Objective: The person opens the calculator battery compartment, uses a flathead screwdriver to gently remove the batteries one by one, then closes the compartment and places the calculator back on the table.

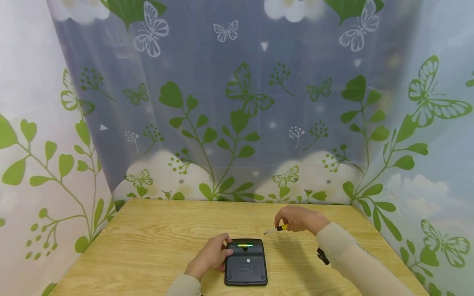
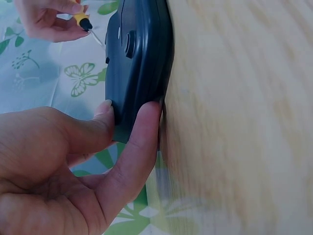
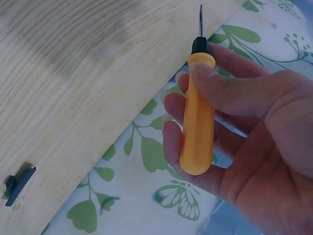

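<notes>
A black calculator-like device (image 1: 246, 271) lies face down on the table, its battery slot uncovered. Inside the slot sits a shiny green-gold battery (image 1: 245, 245). My left hand (image 1: 213, 253) grips the device at its upper left side, the thumb on the upturned back and a finger along the edge, as the left wrist view (image 2: 139, 58) of the device also shows. Off to the right, above the table, my right hand (image 1: 300, 219) holds a screwdriver (image 3: 198, 122) by its yellow handle. The metal tip points left, towards the device but apart from it.
A small black plastic piece (image 3: 20, 186) lies on the wooden table (image 1: 159, 230), seen in the right wrist view. Curtains with leaf and butterfly prints (image 1: 237, 135) hang behind the table and along both sides.
</notes>
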`<state>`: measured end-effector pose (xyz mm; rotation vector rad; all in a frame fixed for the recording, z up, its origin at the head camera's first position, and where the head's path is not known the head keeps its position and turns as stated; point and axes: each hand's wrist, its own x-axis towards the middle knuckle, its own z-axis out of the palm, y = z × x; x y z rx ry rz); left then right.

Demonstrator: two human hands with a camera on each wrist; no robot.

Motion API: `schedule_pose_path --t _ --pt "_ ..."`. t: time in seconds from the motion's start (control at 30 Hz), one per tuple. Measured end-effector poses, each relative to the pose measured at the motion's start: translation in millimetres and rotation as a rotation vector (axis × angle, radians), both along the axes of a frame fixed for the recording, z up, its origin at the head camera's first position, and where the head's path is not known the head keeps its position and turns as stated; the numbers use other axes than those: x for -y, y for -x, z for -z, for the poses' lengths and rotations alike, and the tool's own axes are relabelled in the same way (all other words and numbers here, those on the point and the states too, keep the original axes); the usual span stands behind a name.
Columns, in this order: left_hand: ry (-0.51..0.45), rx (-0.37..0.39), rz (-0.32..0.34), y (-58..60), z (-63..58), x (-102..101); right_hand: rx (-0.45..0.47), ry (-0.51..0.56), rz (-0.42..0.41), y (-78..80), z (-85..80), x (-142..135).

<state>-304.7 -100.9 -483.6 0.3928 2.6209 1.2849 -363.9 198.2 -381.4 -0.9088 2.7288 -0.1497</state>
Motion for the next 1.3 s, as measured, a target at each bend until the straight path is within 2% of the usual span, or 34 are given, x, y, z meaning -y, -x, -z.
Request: schedule_pose_path --t 0.47,0.77,1.07,1.3 --pt "0.003 -0.012 0.000 -0.9 -1.4 0.3 0.001 0.010 0.008 -0.9 -3.1 5.6" --pt "-0.002 -0.017 0.000 -0.5 1.8 0.5 0.014 -0.002 0.029 -2.5 -3.3 10.4" --pt "-0.011 -0.021 -0.003 -2.0 1.1 -0.1 -0.022 -0.014 -0.002 -6.0 -7.0 15.5" --pt "-0.017 -0.014 0.000 -2.4 -0.3 0.5 0.001 -0.036 0.013 -8.7 -9.2 20.3"
